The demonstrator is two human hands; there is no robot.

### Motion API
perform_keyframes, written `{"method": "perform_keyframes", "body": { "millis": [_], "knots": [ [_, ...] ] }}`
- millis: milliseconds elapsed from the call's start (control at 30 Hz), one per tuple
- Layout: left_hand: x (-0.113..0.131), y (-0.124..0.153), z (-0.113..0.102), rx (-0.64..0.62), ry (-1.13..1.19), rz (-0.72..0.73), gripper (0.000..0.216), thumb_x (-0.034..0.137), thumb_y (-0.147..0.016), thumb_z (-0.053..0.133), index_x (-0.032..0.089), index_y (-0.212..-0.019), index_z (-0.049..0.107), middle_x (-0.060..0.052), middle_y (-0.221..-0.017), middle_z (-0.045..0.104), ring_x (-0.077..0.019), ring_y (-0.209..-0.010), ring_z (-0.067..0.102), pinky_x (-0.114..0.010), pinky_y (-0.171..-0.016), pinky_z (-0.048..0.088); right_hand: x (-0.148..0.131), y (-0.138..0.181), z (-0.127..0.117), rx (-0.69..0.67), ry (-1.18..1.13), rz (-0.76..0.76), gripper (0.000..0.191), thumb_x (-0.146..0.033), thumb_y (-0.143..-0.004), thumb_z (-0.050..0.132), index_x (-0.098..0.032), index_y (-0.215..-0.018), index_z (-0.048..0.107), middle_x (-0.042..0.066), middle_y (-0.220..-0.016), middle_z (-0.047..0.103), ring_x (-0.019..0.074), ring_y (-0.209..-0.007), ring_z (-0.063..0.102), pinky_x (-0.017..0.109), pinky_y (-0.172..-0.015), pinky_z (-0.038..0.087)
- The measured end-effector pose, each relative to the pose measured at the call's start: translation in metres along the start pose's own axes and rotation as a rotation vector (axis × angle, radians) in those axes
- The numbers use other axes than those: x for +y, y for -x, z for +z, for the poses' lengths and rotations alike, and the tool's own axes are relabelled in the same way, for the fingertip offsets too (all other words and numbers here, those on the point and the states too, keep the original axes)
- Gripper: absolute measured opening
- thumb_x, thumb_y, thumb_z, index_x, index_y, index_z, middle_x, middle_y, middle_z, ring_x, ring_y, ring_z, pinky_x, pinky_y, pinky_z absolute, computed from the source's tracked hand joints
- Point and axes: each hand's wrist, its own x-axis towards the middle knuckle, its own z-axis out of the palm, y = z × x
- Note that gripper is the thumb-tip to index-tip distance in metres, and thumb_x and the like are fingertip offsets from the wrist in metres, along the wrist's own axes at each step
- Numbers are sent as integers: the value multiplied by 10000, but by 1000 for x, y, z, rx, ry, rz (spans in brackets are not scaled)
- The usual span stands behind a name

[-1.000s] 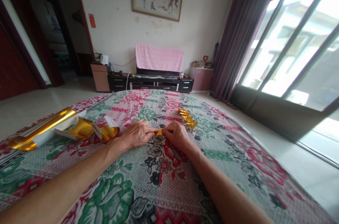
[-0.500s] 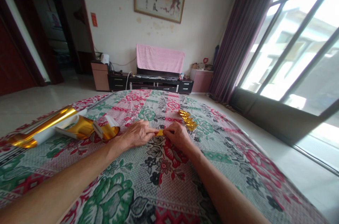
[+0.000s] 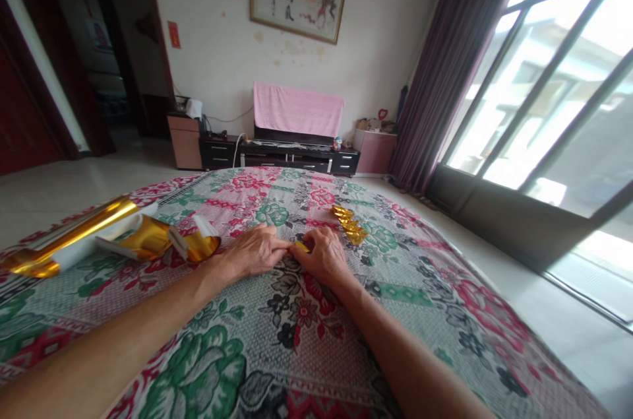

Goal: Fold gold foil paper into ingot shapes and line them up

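Observation:
My left hand (image 3: 254,253) and my right hand (image 3: 324,256) meet over the flowered tablecloth (image 3: 306,313), fingertips pinched together on a small piece of gold foil paper (image 3: 299,247). Only a sliver of the gold piece shows between the fingers. Both hands rest low on the cloth. A row of folded gold paper pieces (image 3: 350,224) lies just beyond my right hand. To the left of my left hand lie curled sheets of gold foil paper (image 3: 148,242) with white backs.
A long gold foil roll (image 3: 64,238) lies at the table's left edge. Beyond the round table stand a low dark cabinet (image 3: 291,156) with a pink cloth, a framed picture on the wall, a doorway on the left and large windows with a dark curtain on the right.
My hands have closed in tighter over the gold piece and pressed lower onto the cloth, so less of it shows. The view shifted slightly.

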Motion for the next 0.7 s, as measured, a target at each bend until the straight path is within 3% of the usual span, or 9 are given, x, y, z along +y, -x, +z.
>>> {"method": "perform_keyframes", "body": {
  "millis": [100, 233, 367, 533, 700],
  "knots": [
    [-2, 0, 1, -7, -19, 0, 308, 368, -845, 401, 300, -949, 683, -30, -669, 502, -145, -663, 458, -243, -616, 384, 1, -3, -1, -32, -22, 4, 282, -447, -710, 605, -191, -822, 644, 62, -826, 569, 178, -805, 506, 292, -740, 375],
    [-4, -1, 2, -44, -17, 18, 317, 357, -856, 383, 328, -1014, 656, -29, -687, 520, -150, -687, 475, -250, -633, 380, 8, -9, -3, -94, -78, -17, 147, -281, -718, 602, -200, -828, 659, 46, -820, 599, 166, -804, 524, 271, -730, 383],
    [-4, -1, 3, -30, 2, 9, 309, 333, -853, 394, 355, -1032, 645, -28, -690, 526, -157, -699, 484, -262, -645, 378, 14, -9, -2, -100, -97, -55, 190, -143, -726, 539, -192, -847, 677, 52, -838, 612, 159, -825, 534, 257, -755, 388],
    [-7, -1, 8, -4, 34, 4, 307, 337, -845, 415, 344, -1055, 638, -31, -707, 544, -158, -711, 489, -265, -667, 387, 12, 0, -1, 0, -87, -91, 156, -238, -765, 543, -186, -828, 676, 61, -835, 587, 161, -826, 519, 260, -765, 386],
    [-7, -1, 12, 1, 53, -14, 320, 323, -849, 411, 323, -1092, 619, -34, -741, 559, -158, -752, 514, -262, -703, 400, 12, 3, 0, 0, -86, -123, 135, -264, -757, 572, -195, -814, 673, 50, -832, 573, 154, -811, 509, 256, -759, 378]
  ]
}}
